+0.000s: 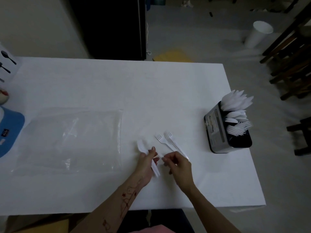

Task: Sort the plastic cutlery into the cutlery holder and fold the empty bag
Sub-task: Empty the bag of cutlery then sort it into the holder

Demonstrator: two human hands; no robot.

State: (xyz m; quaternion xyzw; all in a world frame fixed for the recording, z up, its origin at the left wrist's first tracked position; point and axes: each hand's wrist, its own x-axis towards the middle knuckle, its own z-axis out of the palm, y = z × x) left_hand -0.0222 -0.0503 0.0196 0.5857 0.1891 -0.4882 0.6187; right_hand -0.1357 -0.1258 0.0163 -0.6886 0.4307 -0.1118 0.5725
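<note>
**Cutlery sorting, head view: both hands over the white table**

Head view, hands. The left hand [146, 163] is curling its fingers and thumb round a small bunch of white spoons [148, 157], bowls pointing away from the person and handle ends sticking out below the palm; the exact count in the bunch is hard to make out. The right hand [178, 163] is hovering just beside the left, fingers loosely bent, thumb and forefinger drawn close together over the near ends of two white forks [165, 141]. Whether those fingertips are actually pinching a handle cannot be told, since the hand is covering that spot.

Head view, task items. The two forks are lying on the white table [117, 84], tines pointing away, handles running under the right hand. The cutlery holder [222, 132] is standing upright near the table's right edge, well apart from the hands, with white knives, spoons and forks showing in separate groups. The clear plastic bag [72, 140] is lying flat and unfolded on the left half of the table.

Head view, unclear or cut off. A blue object [11, 130] is being cropped by the left edge. A white cup [258, 33] is standing on the floor beyond the table, blurred.
</note>
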